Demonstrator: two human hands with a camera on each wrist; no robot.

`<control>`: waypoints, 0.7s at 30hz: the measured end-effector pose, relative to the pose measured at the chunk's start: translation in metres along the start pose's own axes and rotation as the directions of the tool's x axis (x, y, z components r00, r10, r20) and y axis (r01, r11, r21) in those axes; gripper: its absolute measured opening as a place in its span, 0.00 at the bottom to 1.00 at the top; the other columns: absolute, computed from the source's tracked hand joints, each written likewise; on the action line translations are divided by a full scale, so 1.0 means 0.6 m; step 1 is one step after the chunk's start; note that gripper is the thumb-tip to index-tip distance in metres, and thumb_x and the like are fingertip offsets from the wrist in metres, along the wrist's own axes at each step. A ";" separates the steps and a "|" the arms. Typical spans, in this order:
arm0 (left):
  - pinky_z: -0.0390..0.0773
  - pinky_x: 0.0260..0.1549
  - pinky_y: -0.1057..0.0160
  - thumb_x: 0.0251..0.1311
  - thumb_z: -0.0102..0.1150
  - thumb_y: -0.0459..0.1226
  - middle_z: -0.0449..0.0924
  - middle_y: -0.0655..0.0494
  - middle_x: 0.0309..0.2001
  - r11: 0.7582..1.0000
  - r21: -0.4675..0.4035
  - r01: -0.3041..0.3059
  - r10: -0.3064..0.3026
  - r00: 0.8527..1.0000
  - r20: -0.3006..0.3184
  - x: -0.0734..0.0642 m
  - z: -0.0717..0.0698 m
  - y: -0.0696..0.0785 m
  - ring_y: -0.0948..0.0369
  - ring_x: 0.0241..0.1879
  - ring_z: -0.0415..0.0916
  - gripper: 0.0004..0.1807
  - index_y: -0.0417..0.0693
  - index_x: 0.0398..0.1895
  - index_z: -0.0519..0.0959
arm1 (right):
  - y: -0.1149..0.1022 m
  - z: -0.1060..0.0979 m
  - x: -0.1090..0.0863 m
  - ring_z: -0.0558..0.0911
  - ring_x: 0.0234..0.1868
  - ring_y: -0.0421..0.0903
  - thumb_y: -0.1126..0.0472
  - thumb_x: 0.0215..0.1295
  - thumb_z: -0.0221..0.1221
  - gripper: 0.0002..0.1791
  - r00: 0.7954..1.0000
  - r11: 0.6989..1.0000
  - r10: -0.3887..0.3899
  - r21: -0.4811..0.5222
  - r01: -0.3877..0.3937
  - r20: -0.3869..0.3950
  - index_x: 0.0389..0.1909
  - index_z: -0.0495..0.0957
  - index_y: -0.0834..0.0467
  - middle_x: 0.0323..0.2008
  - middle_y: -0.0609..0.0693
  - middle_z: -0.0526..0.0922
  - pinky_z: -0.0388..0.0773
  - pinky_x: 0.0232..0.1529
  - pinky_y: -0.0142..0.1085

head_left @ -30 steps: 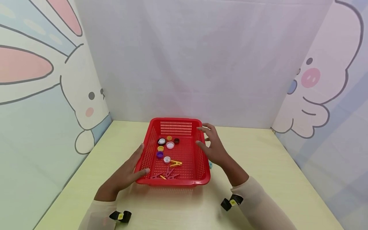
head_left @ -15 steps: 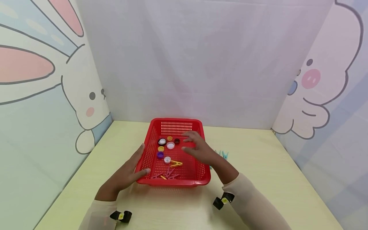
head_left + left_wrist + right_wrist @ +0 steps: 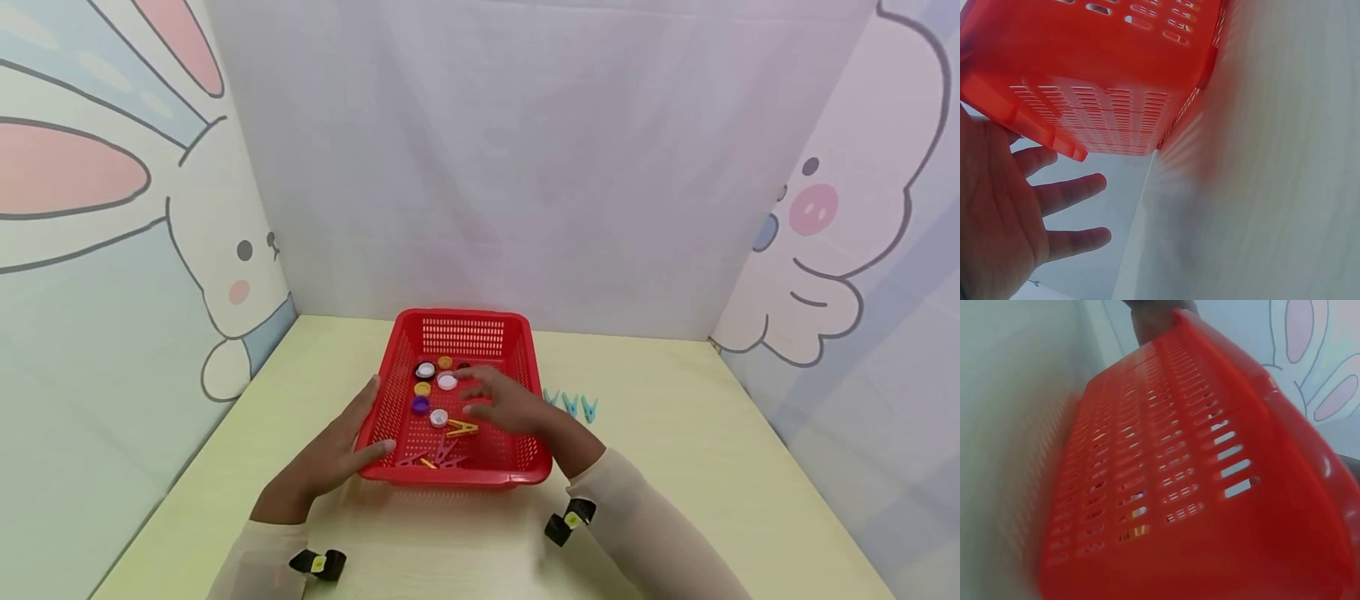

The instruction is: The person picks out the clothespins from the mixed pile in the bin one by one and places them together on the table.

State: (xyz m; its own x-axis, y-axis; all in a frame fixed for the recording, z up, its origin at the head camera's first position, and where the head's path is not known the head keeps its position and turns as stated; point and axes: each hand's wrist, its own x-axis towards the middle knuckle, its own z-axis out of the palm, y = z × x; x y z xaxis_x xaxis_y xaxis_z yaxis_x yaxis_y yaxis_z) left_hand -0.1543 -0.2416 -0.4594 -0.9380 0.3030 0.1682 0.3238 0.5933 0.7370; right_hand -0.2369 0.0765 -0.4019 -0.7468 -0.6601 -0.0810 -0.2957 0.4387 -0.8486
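Note:
A red plastic basket (image 3: 457, 477) stands on the table in the head view. My left hand (image 3: 322, 454) rests at its left rim, the thumb lying over the edge. In the left wrist view that hand's fingers (image 3: 1072, 192) are straight and spread outside the wall. Over the basket's right half reaches my right hand (image 3: 506, 402), fingers loosely bent with nothing seen in them. Several bottle caps lie inside, among them a purple cap (image 3: 420, 405), a yellow cap (image 3: 422, 389) and a white cap (image 3: 438, 418). Nearer the front are a yellow clothespin (image 3: 462, 429) and pink clothespins (image 3: 444, 450).
Three teal clothespins (image 3: 570, 405) lie in a row on the table (image 3: 675, 433), just right of the basket. Behind the table hangs a pale cloth (image 3: 495, 167). Side walls with cartoon animals flank it.
My right hand has moved left from the basket's right rim to over its inside, uncovering the teal clothespins on the table. My left hand stays at the left rim.

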 end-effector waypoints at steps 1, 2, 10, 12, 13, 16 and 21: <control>0.94 0.46 0.56 0.64 0.73 0.53 0.54 0.40 0.85 1.000 -0.001 0.001 -0.001 1.000 0.000 0.000 0.000 0.001 0.41 0.72 0.69 0.65 0.51 0.92 0.38 | 0.002 0.002 0.000 0.79 0.75 0.61 0.66 0.77 0.64 0.35 1.000 1.000 0.008 -0.006 -0.008 0.010 0.81 0.66 0.49 0.78 0.57 0.71 0.87 0.64 0.55; 0.94 0.47 0.55 0.64 0.73 0.53 0.54 0.40 0.85 1.000 -0.003 0.001 -0.001 1.000 0.001 0.000 0.000 0.001 0.41 0.72 0.69 0.65 0.51 0.92 0.38 | 0.004 0.003 0.001 0.79 0.76 0.61 0.66 0.77 0.64 0.36 1.000 1.000 0.016 -0.013 -0.016 0.022 0.81 0.66 0.49 0.78 0.58 0.71 0.87 0.65 0.55; 0.94 0.48 0.54 0.65 0.72 0.55 0.53 0.40 0.86 1.000 0.016 0.009 -0.009 1.000 0.001 0.001 -0.001 0.004 0.40 0.73 0.69 0.65 0.51 0.92 0.38 | 0.009 0.007 0.005 0.77 0.77 0.62 0.65 0.70 0.71 0.43 0.989 0.995 0.085 -0.054 -0.079 0.123 0.83 0.66 0.49 0.75 0.59 0.77 0.88 0.64 0.56; 0.93 0.48 0.53 0.64 0.72 0.55 0.52 0.40 0.86 1.000 0.014 0.008 -0.008 1.000 0.003 0.001 -0.001 0.005 0.40 0.73 0.68 0.65 0.51 0.92 0.38 | 0.011 0.007 0.005 0.77 0.77 0.62 0.65 0.69 0.71 0.44 0.985 0.994 0.087 -0.084 -0.075 0.147 0.83 0.65 0.49 0.75 0.58 0.77 0.87 0.65 0.57; 0.93 0.48 0.53 0.64 0.72 0.55 0.52 0.40 0.87 1.000 0.014 0.007 -0.007 1.000 0.004 0.001 -0.001 0.006 0.40 0.74 0.68 0.65 0.51 0.92 0.38 | 0.011 0.008 0.004 0.76 0.77 0.62 0.65 0.68 0.71 0.44 0.984 0.992 0.085 -0.102 -0.070 0.159 0.83 0.65 0.50 0.75 0.58 0.77 0.86 0.65 0.58; 0.93 0.48 0.53 0.65 0.72 0.55 0.51 0.40 0.87 1.000 0.018 0.007 -0.007 1.000 0.005 0.000 0.000 0.006 0.39 0.74 0.68 0.65 0.50 0.92 0.38 | 0.011 0.010 0.004 0.75 0.77 0.62 0.66 0.68 0.71 0.45 0.977 0.988 0.071 -0.146 -0.042 0.200 0.84 0.64 0.52 0.78 0.59 0.73 0.85 0.66 0.59; 0.93 0.48 0.53 0.64 0.71 0.57 0.50 0.40 0.87 1.000 0.026 0.013 -0.013 1.000 0.000 -0.001 0.001 0.005 0.39 0.75 0.67 0.65 0.51 0.92 0.38 | 0.010 0.014 0.003 0.78 0.75 0.62 0.68 0.67 0.71 0.45 0.969 0.986 0.090 -0.156 -0.054 0.229 0.84 0.65 0.52 0.78 0.59 0.73 0.86 0.66 0.59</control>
State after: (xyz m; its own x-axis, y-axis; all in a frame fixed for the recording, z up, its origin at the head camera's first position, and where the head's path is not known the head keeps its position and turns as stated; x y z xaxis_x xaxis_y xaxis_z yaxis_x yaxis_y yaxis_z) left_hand -0.1526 -0.2399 -0.4576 -0.9421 0.2953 0.1589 0.3150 0.6164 0.7217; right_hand -0.2352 0.0729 -0.4115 -0.6143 -0.7400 -0.2741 -0.3437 0.5636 -0.7511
